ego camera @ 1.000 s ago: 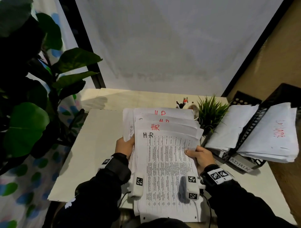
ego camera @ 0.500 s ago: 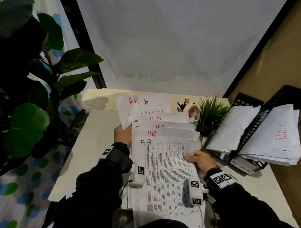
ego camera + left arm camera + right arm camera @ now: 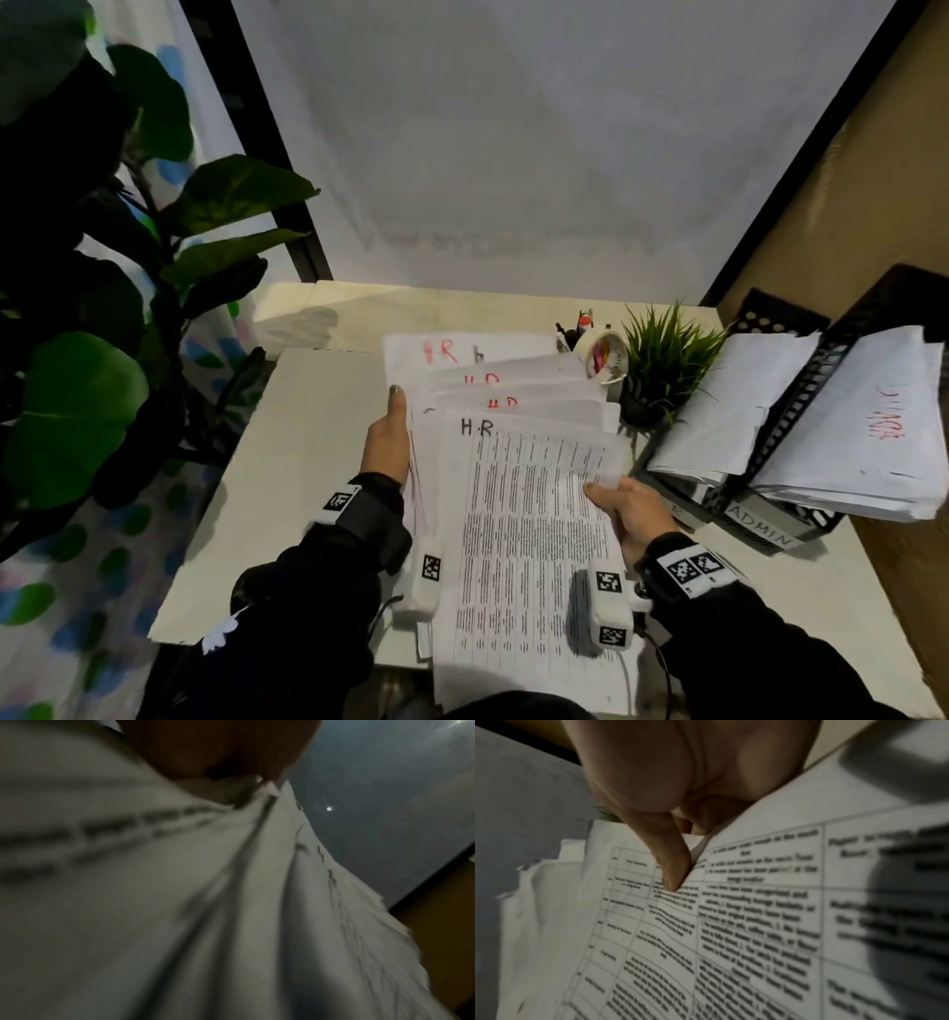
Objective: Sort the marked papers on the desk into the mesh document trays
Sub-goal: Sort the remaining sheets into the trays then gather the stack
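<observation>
The left hand (image 3: 386, 448) held the left edge of a fanned stack of papers (image 3: 518, 514) above the counter (image 3: 308, 462), thumb extended along the margin; its grip was clamped on the stack. The right hand (image 3: 627, 509) gripped the right edge of the same stack, and the right wrist view showed the thumb (image 3: 672, 870) pressed on the printed top sheet with fingers curled beneath it. The top sheet carried "H.R" in black at its head. The sheets fanned out behind it showed red "HR" marks, some partly covered. The left wrist view was dark and blurred and showed only paper edges close to the lens.

The mesh document trays (image 3: 785, 426) stood at the right side of the counter, each already holding papers; one label read "ADMIN". A small potted grass plant (image 3: 662, 360) and a roll of tape (image 3: 603, 354) stood just beyond the stack. A large-leaved plant (image 3: 77, 411) stood to the left of the counter.
</observation>
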A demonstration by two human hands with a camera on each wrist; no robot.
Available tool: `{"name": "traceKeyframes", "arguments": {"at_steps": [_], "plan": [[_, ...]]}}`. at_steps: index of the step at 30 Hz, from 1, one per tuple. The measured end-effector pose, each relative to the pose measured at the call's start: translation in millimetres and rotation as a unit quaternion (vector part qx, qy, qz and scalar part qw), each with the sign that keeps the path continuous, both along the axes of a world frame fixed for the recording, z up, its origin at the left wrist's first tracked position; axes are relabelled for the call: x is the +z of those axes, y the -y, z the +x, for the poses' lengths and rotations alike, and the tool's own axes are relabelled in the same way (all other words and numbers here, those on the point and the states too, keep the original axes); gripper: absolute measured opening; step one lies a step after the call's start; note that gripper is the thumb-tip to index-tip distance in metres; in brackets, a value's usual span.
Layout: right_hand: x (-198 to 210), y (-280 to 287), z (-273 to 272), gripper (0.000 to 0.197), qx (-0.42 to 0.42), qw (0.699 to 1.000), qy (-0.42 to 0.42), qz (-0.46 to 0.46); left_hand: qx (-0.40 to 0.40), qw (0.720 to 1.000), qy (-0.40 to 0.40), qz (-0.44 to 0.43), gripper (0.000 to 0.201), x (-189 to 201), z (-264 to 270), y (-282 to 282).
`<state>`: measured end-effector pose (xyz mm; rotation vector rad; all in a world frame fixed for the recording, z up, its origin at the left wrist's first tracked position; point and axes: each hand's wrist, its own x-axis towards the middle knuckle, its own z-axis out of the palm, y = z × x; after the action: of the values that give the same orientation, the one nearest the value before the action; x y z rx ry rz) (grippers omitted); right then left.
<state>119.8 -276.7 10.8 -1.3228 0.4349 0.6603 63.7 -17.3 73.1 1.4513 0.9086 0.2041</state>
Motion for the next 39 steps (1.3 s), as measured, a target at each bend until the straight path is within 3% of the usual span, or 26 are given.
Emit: {"name": "traceKeyframes", "arguments": {"at_steps": [2, 5, 7, 10, 12, 13, 16, 19, 22, 26, 28, 30, 32, 36, 39], "plan": [[4, -1, 3, 0.014, -0.005, 1.0, 0.003, 0.014, -0.051, 0.998, -0.006, -0.036, 0.061, 9, -8, 12], [10, -6, 8, 0.019, -0.011, 1.0, 0.007, 0.022, -0.145, 0.989, 0.014, -0.037, 0.037, 21, -21, 31], [16, -10, 9, 0.025, -0.026, 0.999, 0.009, 0.045, -0.195, 0.978, 0.043, -0.052, 0.031, 24, -23, 36], [23, -12, 11, 0.06, -0.021, 0.992, 0.009, 0.127, -0.218, 0.97, 0.072, -0.073, 0.038, 27, -20, 32], [32, -11, 12, 0.041, -0.001, 0.99, 0.045, 0.135, -0.229, 0.964, 0.098, -0.097, 0.042, 36, -19, 32], [37, -10, 12, 0.034, 0.011, 0.991, 0.067, 0.119, -0.223, 0.964, 0.107, -0.098, 0.042, 41, -19, 33], [58, -10, 16, 0.038, 0.037, 0.986, 0.157, 0.035, -0.146, 0.977, 0.144, -0.066, 0.035, 46, -15, 34], [76, -12, 16, 0.032, 0.002, 0.967, 0.253, -0.004, -0.107, 0.973, 0.201, 0.028, 0.029, 47, -12, 37], [85, -12, 8, 0.034, 0.018, 0.948, 0.316, -0.038, -0.086, 0.972, 0.215, 0.048, 0.032, 44, -16, 45], [69, -12, -4, 0.054, -0.007, 0.96, 0.28, -0.022, -0.098, 0.972, 0.206, 0.047, 0.044, 21, -22, 46], [69, -14, -6, 0.042, 0.013, 0.958, 0.285, -0.031, -0.094, 0.973, 0.201, 0.066, 0.043, 15, -18, 44], [73, -17, -4, 0.028, 0.035, 0.95, 0.306, -0.054, -0.095, 0.972, 0.195, 0.091, 0.025, 15, -14, 45], [81, -23, -2, 0.025, 0.036, 0.935, 0.343, -0.086, -0.085, 0.97, 0.205, 0.1, 0.007, 22, -9, 47], [97, -23, -1, 0.027, 0.027, 0.925, 0.375, -0.045, -0.052, 0.966, 0.234, 0.094, 0.016, 33, -3, 45], [85, -21, -7, 0.035, 0.055, 0.943, 0.326, -0.047, -0.051, 0.982, 0.178, 0.045, 0.026, 12, -2, 42]]}}
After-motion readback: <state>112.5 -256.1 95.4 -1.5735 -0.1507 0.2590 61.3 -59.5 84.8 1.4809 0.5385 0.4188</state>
